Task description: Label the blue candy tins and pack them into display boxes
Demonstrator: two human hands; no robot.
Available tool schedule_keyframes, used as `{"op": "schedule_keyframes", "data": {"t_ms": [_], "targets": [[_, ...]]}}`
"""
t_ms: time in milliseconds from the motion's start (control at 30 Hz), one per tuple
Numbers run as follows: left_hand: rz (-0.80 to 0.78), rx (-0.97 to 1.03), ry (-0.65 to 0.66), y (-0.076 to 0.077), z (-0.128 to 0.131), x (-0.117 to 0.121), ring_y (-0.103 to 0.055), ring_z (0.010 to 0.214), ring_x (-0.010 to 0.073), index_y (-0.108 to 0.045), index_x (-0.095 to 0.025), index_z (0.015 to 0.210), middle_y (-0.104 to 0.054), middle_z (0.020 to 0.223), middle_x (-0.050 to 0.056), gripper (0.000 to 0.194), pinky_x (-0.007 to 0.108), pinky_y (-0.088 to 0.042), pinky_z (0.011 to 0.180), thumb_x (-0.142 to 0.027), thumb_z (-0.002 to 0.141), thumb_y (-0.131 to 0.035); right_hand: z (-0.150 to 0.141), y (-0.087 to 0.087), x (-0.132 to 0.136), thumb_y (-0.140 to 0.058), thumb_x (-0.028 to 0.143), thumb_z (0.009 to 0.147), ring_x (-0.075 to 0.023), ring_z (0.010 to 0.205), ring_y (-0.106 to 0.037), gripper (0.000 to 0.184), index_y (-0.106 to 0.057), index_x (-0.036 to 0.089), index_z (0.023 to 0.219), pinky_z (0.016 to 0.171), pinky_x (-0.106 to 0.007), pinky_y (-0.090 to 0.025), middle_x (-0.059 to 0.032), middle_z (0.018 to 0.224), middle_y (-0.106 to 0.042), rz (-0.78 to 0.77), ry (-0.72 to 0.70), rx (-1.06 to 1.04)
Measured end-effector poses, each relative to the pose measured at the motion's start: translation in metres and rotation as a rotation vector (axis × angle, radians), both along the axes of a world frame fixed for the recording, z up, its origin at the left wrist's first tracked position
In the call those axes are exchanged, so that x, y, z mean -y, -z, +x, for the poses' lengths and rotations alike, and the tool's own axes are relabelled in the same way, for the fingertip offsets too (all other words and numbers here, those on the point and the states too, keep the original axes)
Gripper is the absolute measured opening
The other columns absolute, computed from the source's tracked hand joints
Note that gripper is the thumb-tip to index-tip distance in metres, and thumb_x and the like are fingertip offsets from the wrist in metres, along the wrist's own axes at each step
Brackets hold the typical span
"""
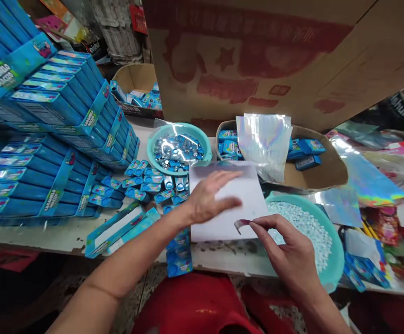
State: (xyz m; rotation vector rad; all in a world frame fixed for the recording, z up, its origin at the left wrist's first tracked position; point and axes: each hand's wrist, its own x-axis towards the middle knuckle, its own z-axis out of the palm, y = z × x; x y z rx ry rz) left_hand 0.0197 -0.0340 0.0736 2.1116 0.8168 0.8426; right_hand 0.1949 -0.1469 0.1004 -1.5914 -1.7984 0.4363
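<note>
My left hand (pixel 207 197) is over a white sheet of paper (pixel 215 229), fingers stretched out and thumb apart, somewhat blurred, with nothing visible in it. Between thumb and forefinger, my right hand (pixel 288 248) pinches a thin curled strip (pixel 240 223), dark on one part and silvery on another, above the sheet's lower right corner. A turquoise basin (pixel 337 266) of small white pieces lies under and beside my right hand. Left of the sheet, several small blue boxes (pixel 178 260) line its edge, and more lie in rows near a second turquoise basin (pixel 208 150) holding shiny round pieces.
Tall stacks of blue cartons labelled "Caramelo Macizo" (pixel 83 118) fill the left side. A large cardboard box (pixel 257 60) stands behind. In front of it, a cut-down carton (pixel 337 171) holds blue boxes and shiny film (pixel 264 144). Plastic packaging (pixel 372 171) lies at right.
</note>
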Motion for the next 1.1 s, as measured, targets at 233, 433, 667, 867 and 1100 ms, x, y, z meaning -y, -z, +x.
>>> {"op": "schedule_keyframes", "data": {"t_ms": [233, 433, 667, 867, 1100], "targets": [[-0.764, -0.12, -0.127, 0.019, -0.075, 0.122, -0.056, 0.068, 0.0124, -0.064, -0.019, 0.081, -0.063, 0.071, -0.001, 0.021, 0.022, -0.043, 0.063, -0.032, 0.083, -0.048, -0.071, 0.041, 0.057, -0.056, 0.029, 0.087, -0.0139, 0.068, -0.06, 0.011, -0.063, 0.022, 0.081, 0.062, -0.024, -0.046, -0.0001, 0.074, -0.064, -0.202, -0.015, -0.208], [-1.004, -0.12, -0.242, 0.086, -0.122, 0.182, -0.049, 0.055, 0.0108, -0.059, -0.018, 0.086, -0.053, 0.061, -0.004, 0.022, 0.022, -0.038, 0.055, -0.033, 0.08, -0.044, -0.119, 0.119, 0.099, -0.055, 0.045, 0.084, -0.0162, 0.065, -0.057, 0.028, -0.067, 0.021, 0.077, 0.059, -0.026, -0.046, -0.003, 0.073, -0.062, -0.478, 0.072, -0.368], [-0.973, -0.145, -0.276, 0.119, -0.129, 0.215, -0.044, 0.046, 0.0101, -0.048, -0.02, 0.1, -0.049, 0.058, -0.007, 0.024, 0.023, -0.036, 0.052, -0.031, 0.082, -0.035, -0.13, 0.164, 0.113, -0.054, 0.052, 0.081, -0.0208, 0.073, -0.055, 0.035, -0.069, 0.021, 0.073, 0.066, -0.032, -0.046, -0.005, 0.077, -0.056, -0.57, 0.09, -0.299], [-0.996, -0.066, -0.27, 0.138, -0.139, 0.212, -0.038, 0.041, 0.0083, -0.041, -0.022, 0.094, -0.044, 0.054, -0.01, 0.015, 0.02, -0.03, 0.047, -0.03, 0.082, -0.037, -0.132, 0.165, 0.11, -0.051, 0.042, 0.084, -0.0232, 0.083, -0.054, 0.028, -0.068, 0.021, 0.075, 0.073, -0.034, -0.044, -0.0066, 0.083, -0.054, -0.562, 0.038, -0.159], [-0.988, -0.022, -0.332, 0.163, -0.13, 0.212, -0.039, 0.039, 0.0088, -0.034, -0.024, 0.093, -0.046, 0.055, -0.011, 0.013, 0.02, -0.03, 0.044, -0.032, 0.084, -0.037, -0.135, 0.176, 0.105, -0.056, 0.044, 0.079, -0.0203, 0.074, -0.054, 0.025, -0.058, 0.021, 0.073, 0.068, -0.034, -0.046, -0.0046, 0.082, -0.052, -0.462, 0.126, -0.063]]}}
